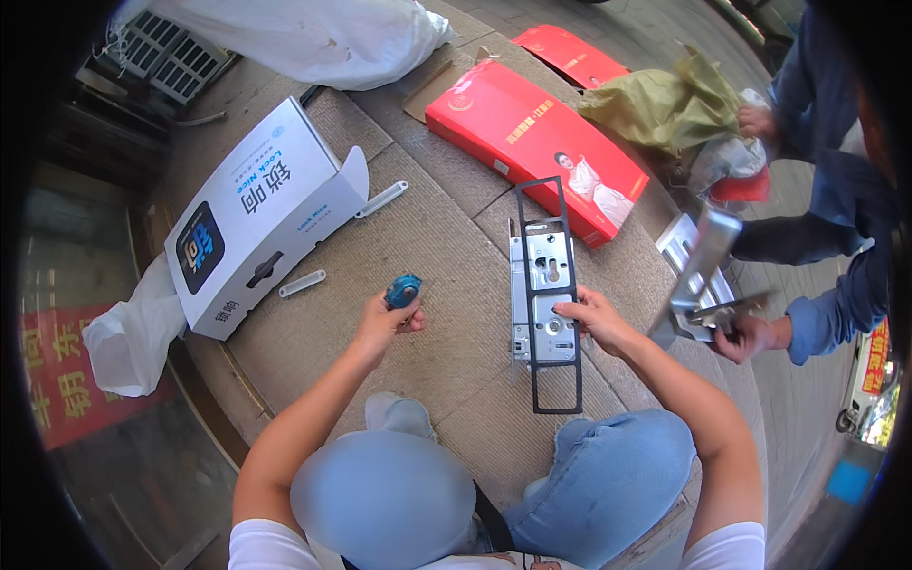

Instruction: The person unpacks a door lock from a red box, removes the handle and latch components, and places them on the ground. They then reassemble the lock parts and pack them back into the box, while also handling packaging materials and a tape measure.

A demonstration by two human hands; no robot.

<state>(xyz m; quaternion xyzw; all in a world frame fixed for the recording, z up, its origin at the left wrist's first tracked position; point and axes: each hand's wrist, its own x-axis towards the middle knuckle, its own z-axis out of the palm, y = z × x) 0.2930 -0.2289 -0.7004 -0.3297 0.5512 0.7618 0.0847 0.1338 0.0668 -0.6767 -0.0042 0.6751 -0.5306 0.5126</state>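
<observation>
My left hand [390, 320] is closed around a small teal tool [403, 290], seen end-on, so its exact kind is unclear. In my right hand [598, 317] are a silver metal mortise lock body [554, 263] and a black rectangular frame [558, 390] with crossbars. The frame lies over the lock body, longer than it at both ends. My thumb rests on the front and my other fingers are mostly hidden behind. Both hands are above the ribbed stone step, in front of my knees and apart from each other.
A white printed box [267, 214] stands at left, near two small clear plastic pieces, one being a strip [303, 283]. A red box [527, 142] lies ahead, a white sack [306, 43] behind. At right, another person's hand [748, 338] holds blurred metal parts beside a yellow-green bag [662, 107].
</observation>
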